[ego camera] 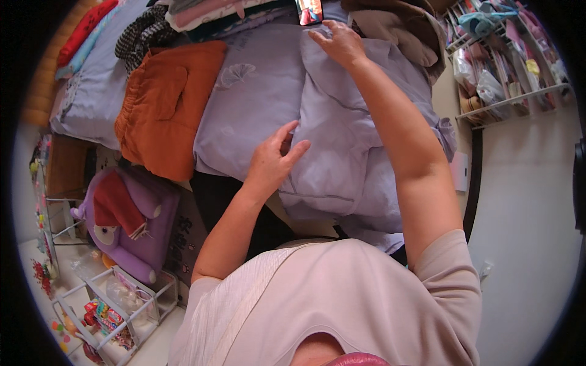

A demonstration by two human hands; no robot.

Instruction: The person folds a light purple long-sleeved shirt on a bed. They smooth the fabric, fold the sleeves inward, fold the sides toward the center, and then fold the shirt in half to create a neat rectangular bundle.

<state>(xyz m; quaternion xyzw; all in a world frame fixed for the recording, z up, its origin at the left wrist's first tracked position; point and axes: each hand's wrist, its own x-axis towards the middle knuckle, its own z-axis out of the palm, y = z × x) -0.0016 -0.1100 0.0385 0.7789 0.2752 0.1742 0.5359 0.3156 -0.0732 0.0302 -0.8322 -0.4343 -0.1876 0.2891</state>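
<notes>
A pale lavender garment or cloth [339,132] with visible seams lies spread over the bed, its lower part hanging at the front edge. My left hand [274,158] is at the garment's left edge, thumb and fingers apart, with nothing gripped. Farther back, my right hand [341,45] reaches over the cloth's upper end, fingers spread just below a phone [310,11] with a lit screen. Whether those fingertips touch the cloth or phone is hard to tell. Left of the garment, folded orange elastic-waist pants [160,110] lie on the lavender bed sheet [252,96].
A stack of folded clothes [210,16] and a black-and-white checked cloth [144,39] lie at the back. Brown clothing [396,29] is at the back right, beside a filled wall rack [508,64]. A purple plush seat [137,219] and a white storage rack [119,320] stand lower left.
</notes>
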